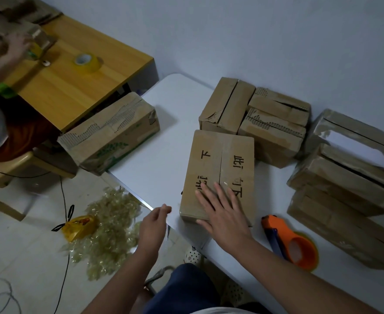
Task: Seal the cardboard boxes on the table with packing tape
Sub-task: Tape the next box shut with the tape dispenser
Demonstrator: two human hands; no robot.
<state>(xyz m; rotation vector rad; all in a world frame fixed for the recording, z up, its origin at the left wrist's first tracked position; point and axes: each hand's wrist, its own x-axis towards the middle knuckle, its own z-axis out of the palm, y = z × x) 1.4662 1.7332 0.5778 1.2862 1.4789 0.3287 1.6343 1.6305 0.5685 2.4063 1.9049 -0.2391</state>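
Cardboard looks stiff and light, best held by its side walls. Near the table's front edge, the right hand lies spread on the lettered box; the left hand, loosely curled, holds nothing. One orange dispenser lies beside. Behind, about six more boxes stand along the wall.

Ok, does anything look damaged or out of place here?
Yes. The green-printed box overhangs the white table's left edge, its top torn to bare corrugation. A heap of crumpled used tape litters the floor.
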